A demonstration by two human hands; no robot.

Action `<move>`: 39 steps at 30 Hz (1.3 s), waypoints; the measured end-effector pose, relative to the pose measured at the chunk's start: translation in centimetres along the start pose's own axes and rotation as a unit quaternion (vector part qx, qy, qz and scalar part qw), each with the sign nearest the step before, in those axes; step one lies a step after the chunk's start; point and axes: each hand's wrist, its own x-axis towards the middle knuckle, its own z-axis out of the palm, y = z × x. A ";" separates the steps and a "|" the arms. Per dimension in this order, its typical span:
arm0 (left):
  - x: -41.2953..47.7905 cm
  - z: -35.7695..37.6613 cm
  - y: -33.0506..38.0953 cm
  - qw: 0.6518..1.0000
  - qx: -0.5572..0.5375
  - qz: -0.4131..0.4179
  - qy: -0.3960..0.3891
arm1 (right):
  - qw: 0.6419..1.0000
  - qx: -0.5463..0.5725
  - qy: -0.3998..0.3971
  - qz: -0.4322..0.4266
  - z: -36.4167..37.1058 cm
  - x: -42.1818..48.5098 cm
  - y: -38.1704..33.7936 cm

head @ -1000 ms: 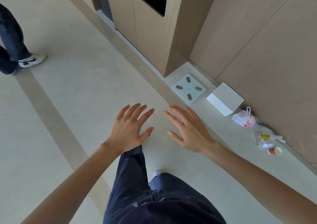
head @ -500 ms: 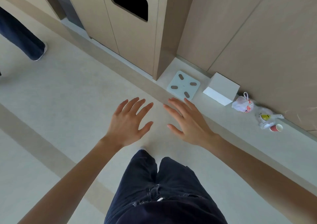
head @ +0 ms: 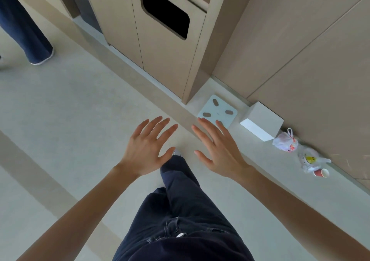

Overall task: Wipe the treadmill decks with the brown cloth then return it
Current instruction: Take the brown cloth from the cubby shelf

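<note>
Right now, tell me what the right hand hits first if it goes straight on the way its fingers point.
Probably the corner of the bin cabinet. The right hand is open, fingers aimed forward and leftward; the white scale lies on the floor below that line. Depth is unclear.

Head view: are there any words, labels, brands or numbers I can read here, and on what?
No text can be read in this view.
Clear bag: yellow smiley print, any lettering too blurred.
Pink-printed bag: red marks, too blurred to read.
Scale, white box, red cup: no lettering shows.
</note>
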 end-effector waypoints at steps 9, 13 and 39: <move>11.9 -3.1 -6.5 0.999 0.013 0.019 0.028 | 0.999 0.030 -0.005 0.016 -0.9 11.8 6.7; 17.2 -4.7 -8.8 0.998 0.022 0.021 0.049 | 0.999 0.043 0.010 0.010 -1.8 17.2 9.4; 38.1 -12.8 -32.7 0.965 0.035 0.251 0.066 | 0.970 -0.001 0.067 0.233 0.0 42.7 7.5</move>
